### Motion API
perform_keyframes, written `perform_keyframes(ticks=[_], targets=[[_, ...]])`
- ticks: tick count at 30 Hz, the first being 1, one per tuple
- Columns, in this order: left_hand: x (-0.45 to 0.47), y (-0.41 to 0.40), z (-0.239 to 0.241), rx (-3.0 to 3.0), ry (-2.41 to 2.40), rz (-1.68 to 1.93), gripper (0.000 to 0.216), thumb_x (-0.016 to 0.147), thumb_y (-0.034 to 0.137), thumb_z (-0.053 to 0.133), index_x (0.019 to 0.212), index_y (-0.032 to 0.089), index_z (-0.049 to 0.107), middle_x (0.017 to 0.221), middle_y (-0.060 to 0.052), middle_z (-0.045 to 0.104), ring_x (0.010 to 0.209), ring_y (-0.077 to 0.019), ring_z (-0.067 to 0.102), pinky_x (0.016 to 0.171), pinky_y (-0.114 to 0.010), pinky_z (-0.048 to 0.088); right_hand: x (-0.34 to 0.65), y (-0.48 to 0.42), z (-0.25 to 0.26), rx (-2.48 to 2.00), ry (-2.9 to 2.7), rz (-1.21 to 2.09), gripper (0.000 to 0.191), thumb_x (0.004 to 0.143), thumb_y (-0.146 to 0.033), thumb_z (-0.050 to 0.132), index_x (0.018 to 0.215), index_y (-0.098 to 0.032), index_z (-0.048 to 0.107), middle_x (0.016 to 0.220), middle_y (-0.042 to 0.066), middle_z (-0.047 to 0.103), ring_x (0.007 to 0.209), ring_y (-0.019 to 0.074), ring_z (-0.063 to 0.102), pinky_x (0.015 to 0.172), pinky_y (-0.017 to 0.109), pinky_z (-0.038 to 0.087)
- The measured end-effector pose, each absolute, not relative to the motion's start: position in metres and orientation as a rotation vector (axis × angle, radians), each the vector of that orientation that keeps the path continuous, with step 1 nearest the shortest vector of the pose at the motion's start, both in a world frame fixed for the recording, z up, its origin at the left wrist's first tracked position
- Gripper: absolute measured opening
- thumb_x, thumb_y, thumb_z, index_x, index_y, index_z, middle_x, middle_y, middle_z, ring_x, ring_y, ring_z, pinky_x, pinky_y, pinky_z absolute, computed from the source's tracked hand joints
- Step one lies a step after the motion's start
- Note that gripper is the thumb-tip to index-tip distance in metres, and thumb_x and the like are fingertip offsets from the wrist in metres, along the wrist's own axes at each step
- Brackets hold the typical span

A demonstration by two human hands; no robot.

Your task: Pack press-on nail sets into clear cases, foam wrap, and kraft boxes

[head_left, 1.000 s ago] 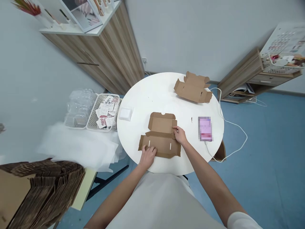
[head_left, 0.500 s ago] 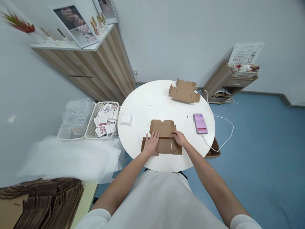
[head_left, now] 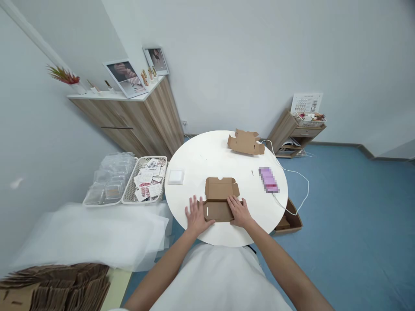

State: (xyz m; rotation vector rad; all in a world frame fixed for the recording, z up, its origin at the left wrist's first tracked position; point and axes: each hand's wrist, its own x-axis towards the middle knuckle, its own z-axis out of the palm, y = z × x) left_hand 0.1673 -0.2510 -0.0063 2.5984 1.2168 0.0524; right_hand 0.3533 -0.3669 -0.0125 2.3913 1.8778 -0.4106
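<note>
A brown cardboard box (head_left: 221, 188), partly folded, lies at the near side of the round white table (head_left: 212, 153), its lid panel standing away from me. At the box's left end rests my left hand (head_left: 195, 217), fingers spread, with the thumb by the near edge. My right hand (head_left: 239, 211) lies over the right end of the box, fingers stretched flat on the cardboard. A white slot shows in the base panel near my left hand. Neither hand grips the box.
Another unfolded cardboard box (head_left: 246, 142) lies at the table's far edge. A pixelated purple object (head_left: 269, 179) with a white cable is at right, a white square packet (head_left: 175, 176) at left. Baskets of cards (head_left: 145, 180) and clear plastic boxes (head_left: 110, 175) stand further left.
My left hand has shifted left to the box's end, and my right hand has come down flat on its right end. The white slot now shows at left instead of right. The view has tilted up.
</note>
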Motion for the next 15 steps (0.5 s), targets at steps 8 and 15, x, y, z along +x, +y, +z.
perform_keyframes(ticks=[8, 15], targets=[[0.126, -0.238, -0.039, 2.081, 1.254, 0.227, 0.062, 0.07, 0.015, 0.049, 0.127, 0.007, 0.028, 0.109, -0.014, 0.056, 0.102, -0.0199, 0.052, 0.086, -0.032, 0.039, 0.348, -0.366, -0.015, 2.417, 1.869, -0.476, 0.104, 0.054, -0.042, 0.062, 0.136, -0.018, 0.002, 0.142, 0.011, 0.012, 0.13, 0.028, 0.001, 0.098, 0.05, 0.007], [0.145, -0.233, -0.023, 1.968, 1.239, 0.314, 0.033, 0.073, 0.011, 0.043, 0.105, 0.012, 0.053, 0.096, -0.011, 0.062, 0.083, -0.0164, 0.058, 0.073, -0.028, 0.044, 0.342, -0.362, -0.013, 2.418, 1.845, -0.482, 0.106, 0.052, -0.038, 0.065, 0.136, -0.017, 0.002, 0.142, 0.011, 0.013, 0.129, 0.0279, 0.004, 0.098, 0.05, 0.007]])
